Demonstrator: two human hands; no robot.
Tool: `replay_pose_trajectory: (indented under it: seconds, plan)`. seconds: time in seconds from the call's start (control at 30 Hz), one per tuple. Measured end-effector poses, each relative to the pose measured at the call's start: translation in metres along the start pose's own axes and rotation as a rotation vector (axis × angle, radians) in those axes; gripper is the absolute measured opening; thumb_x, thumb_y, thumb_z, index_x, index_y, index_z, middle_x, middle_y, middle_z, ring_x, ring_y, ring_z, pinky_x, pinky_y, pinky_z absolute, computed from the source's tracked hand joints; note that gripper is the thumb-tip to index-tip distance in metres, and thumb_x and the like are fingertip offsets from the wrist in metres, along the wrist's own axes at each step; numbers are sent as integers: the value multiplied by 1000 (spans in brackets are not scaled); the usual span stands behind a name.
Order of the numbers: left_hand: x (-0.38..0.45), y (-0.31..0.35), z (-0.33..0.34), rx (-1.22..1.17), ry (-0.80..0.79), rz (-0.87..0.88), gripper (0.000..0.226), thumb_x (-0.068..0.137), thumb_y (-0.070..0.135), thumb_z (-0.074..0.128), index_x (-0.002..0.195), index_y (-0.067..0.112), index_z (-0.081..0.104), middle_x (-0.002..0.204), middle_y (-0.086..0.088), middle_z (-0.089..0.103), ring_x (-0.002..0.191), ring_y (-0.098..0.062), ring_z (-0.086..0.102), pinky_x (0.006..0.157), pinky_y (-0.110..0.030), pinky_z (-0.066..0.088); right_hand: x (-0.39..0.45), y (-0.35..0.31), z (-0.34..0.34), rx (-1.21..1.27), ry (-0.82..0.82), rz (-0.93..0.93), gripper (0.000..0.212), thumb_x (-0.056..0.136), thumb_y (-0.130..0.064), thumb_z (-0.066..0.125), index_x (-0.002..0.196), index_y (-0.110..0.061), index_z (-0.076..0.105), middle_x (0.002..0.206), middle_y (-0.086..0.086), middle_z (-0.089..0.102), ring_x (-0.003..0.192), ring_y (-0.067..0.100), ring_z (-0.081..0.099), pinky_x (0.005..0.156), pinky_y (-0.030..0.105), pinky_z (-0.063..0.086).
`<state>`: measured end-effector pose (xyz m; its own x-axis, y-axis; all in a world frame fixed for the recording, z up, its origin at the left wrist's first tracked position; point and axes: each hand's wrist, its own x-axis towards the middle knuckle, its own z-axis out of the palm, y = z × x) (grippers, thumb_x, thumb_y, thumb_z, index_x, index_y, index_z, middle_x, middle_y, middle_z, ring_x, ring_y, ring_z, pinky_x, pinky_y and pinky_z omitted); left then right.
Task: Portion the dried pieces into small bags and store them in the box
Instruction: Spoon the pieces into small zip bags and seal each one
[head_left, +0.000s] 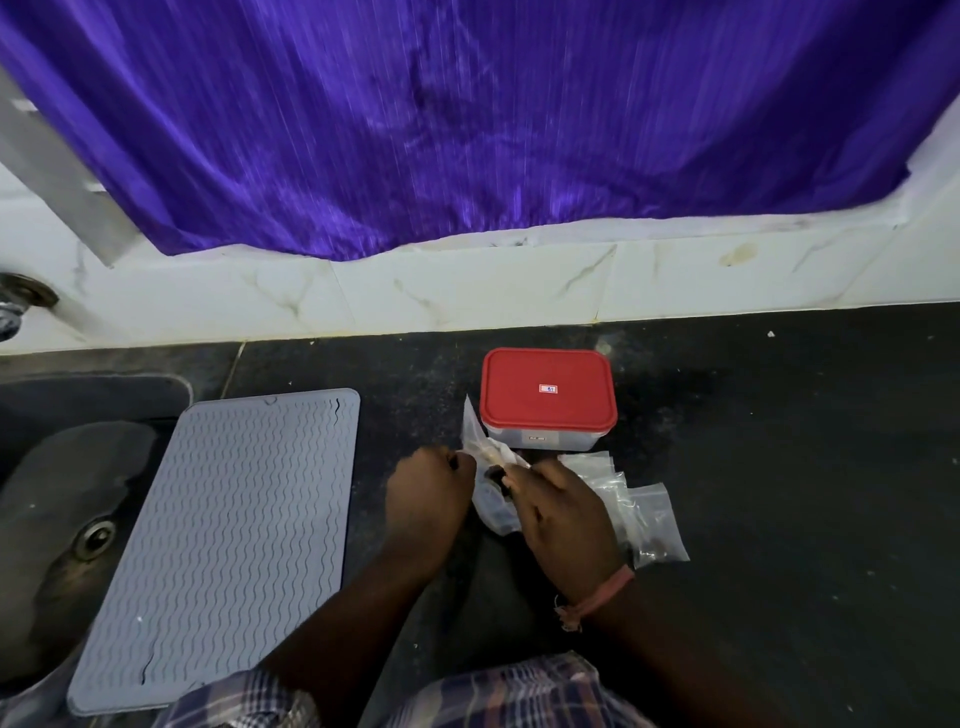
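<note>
Dark counter (779, 467) fills the lower half of the frame, with white tiles and a purple curtain (467, 130) behind it at the top. A grey mat (228, 545) with wavy lines is laid at the lower left, next to a sink (78, 519).

Near the middle, a box (548, 400) is seen with its red lid shut. Just below the box, a small bag (493, 499) is held between the two hands. Its left edge is pinched by the left hand (428, 499). The right hand (566, 519) is curled over the bag's right side, and dark dried pieces (496, 474) are seen at its fingertips. More small bags (644, 509) are spread flat on the counter to the right, touching one another; some dark bits are seen in the lowest one.

The filling step seems to be in hand: pieces are being put into the held bag. Next, the bag probably has to be closed. The red lid must be taken off before any bag can be stored inside.
</note>
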<state>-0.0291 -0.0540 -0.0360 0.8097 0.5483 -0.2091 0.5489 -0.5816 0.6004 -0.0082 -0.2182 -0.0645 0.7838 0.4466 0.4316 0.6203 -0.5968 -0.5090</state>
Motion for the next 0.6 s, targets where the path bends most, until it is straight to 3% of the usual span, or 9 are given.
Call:
replay_pose_trajectory:
  seconds: [0.03, 0.1, 0.17, 0.2, 0.37, 0.5, 0.6]
  plan:
    - [1, 1, 0, 44, -4, 34, 30, 95, 32, 56, 73, 13, 64, 69, -4, 65, 62, -17, 63, 64, -35, 55, 2, -5, -2, 108, 47, 130, 22, 96, -21, 58, 109, -18, 75, 92, -4, 67, 85, 7, 63, 77, 21, 49]
    - [0, 3, 1, 129, -2, 97, 28, 96, 37, 54, 79, 16, 64, 75, -4, 66, 68, -20, 67, 67, -39, 61, 13, -14, -5, 512, 142, 583, 13, 92, -17, 67, 90, -19, 79, 81, -6, 74, 78, 9, 68, 72, 25, 53]
    - [0, 2, 3, 187, 4, 132, 27, 97, 38, 52, 84, 17, 63, 78, -4, 65, 70, -21, 68, 68, -42, 61, 24, -15, -7, 849, 123, 989, 22, 87, -11, 69, 66, -15, 74, 60, -2, 67, 57, 17, 60, 55, 28, 49]
    - [0, 0, 5, 206, 6, 143, 26, 97, 38, 52, 86, 17, 63, 80, -4, 65, 71, -21, 68, 69, -42, 61, 25, -11, -7, 906, 104, 1070, 27, 87, -9, 69, 60, -12, 69, 53, 2, 59, 50, 20, 53, 48, 27, 44]
    - [7, -12, 6, 180, 11, 28, 29, 102, 36, 48, 92, 16, 65, 87, -4, 67, 76, -18, 66, 71, -37, 58, 15, -4, -8, 919, 88, 1055, 20, 87, -12, 70, 70, -2, 71, 50, 6, 51, 44, 18, 44, 44, 26, 38]
    - [16, -24, 9, 17, 22, -215, 29, 105, 35, 43, 105, 14, 63, 97, -8, 70, 88, -24, 68, 81, -42, 59, 2, 13, -2, 769, 178, 1002, 13, 85, -20, 72, 73, -16, 77, 54, -6, 62, 56, 16, 56, 57, 33, 47]
    - [17, -22, 20, -155, -20, -281, 26, 106, 31, 43, 113, 12, 59, 105, -12, 68, 97, -29, 68, 90, -48, 57, -5, 18, -2, 506, 210, 824, 12, 87, -16, 70, 78, -20, 77, 72, -9, 73, 72, 6, 68, 74, 31, 56]
